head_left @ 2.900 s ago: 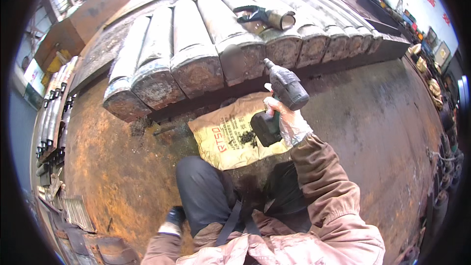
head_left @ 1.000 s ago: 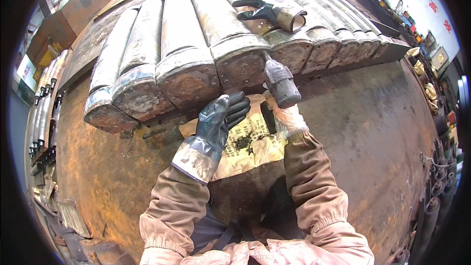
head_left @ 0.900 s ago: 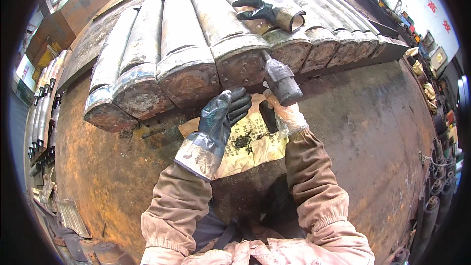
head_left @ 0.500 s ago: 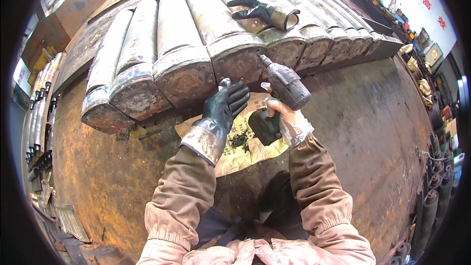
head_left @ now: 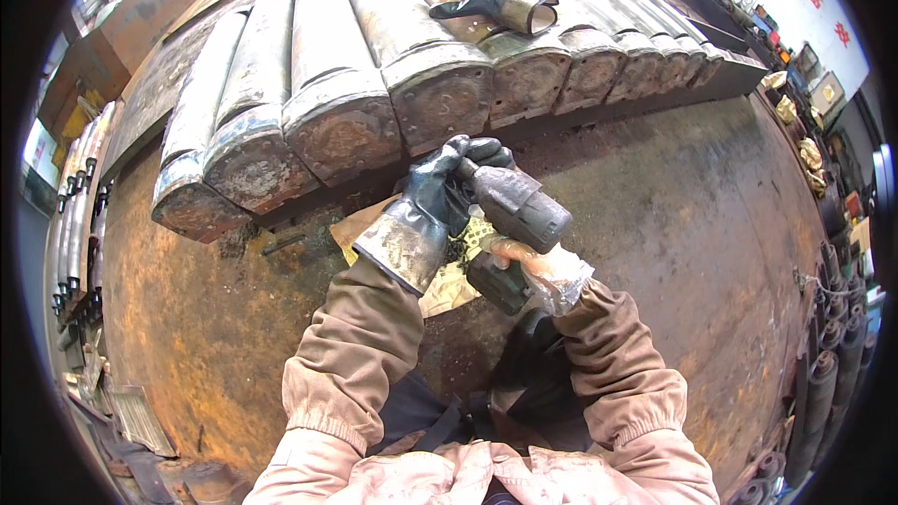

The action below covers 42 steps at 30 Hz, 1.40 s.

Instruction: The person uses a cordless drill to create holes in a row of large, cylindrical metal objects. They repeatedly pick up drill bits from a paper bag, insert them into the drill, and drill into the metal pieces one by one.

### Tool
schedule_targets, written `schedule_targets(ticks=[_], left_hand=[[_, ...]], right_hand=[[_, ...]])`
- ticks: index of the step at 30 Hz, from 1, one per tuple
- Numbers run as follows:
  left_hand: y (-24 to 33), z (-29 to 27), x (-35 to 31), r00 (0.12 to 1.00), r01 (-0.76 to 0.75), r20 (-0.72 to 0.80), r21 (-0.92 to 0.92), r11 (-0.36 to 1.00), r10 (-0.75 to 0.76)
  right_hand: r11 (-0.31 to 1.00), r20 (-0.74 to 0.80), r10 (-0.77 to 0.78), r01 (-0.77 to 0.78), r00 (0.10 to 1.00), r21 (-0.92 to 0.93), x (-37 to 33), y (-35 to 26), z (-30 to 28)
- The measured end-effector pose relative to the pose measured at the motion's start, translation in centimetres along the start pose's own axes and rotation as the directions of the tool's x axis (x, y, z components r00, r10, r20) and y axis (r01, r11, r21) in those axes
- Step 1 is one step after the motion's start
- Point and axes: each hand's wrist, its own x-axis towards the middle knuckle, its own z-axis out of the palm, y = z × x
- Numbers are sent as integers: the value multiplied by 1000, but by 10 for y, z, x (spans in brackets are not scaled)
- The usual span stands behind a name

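Observation:
A grey-black cordless impact wrench (head_left: 524,210) is held up in front of me, its nose turned toward my left side. My right hand (head_left: 543,271), in a clear plastic glove, is closed round its handle, above the battery. My left hand (head_left: 435,189) wears a black rubber glove with a dirty pale cuff. Its fingers curl round the wrench's nose, hiding the tip. Beneath both hands lies a flattened yellow-brown paper sack (head_left: 449,292), with small dark pieces on it, mostly covered by my hands.
Beyond my hands is a row of thick metal cylinders (head_left: 341,126) with rusty flat ends. A spare black glove (head_left: 500,5) rests on them. A short rod (head_left: 283,245) lies on the rusty steel surface (head_left: 206,337). Rollers (head_left: 818,393) stand at the right; slim rods (head_left: 75,224) lie left.
My left hand has gone from spread fingers to curling round the wrench's nose. The wrench has moved down and left, and its nose now points more to the left.

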Motion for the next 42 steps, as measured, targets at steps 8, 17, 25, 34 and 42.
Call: schedule_targets(ticks=[8, 17, 25, 34, 42], left_hand=[[-1, -3, -1, 979, -102, -151, 219, 971, 136], [-2, -12, 5, 993, -120, -1, -146, 982, 121], [2, -12, 10, 972, -133, -198, -28, 991, 125], [4, -8, 12, 904, -233, -314, 206, 950, 290], [5, -53, 29, 988, -128, 56, -252, 959, 146]], right_hand=[[997, -2, 15, -15, 1000, 80, -4, -1, 5], [972, 111, -209, 218, 972, -81, 16, 1, -3], [1000, 59, -15, 14, 998, 6, 13, 6, -9], [980, 66, -38, 24, 997, 197, 16, 3, -1], [957, 76, -12, -10, 997, 290, 19, -7, 2]])
